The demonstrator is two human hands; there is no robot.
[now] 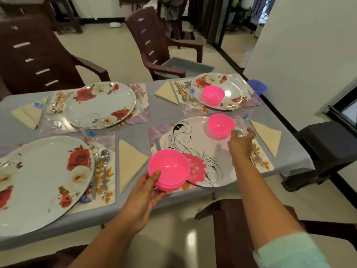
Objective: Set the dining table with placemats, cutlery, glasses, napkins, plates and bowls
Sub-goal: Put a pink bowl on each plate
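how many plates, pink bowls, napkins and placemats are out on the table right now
plates: 4
pink bowls: at least 3, 2 on plates, plus a nested stack in the left hand
napkins: 4
placemats: 4
total: 15 or more

Four placemats on the table, a plate on each (bowls on the right two).
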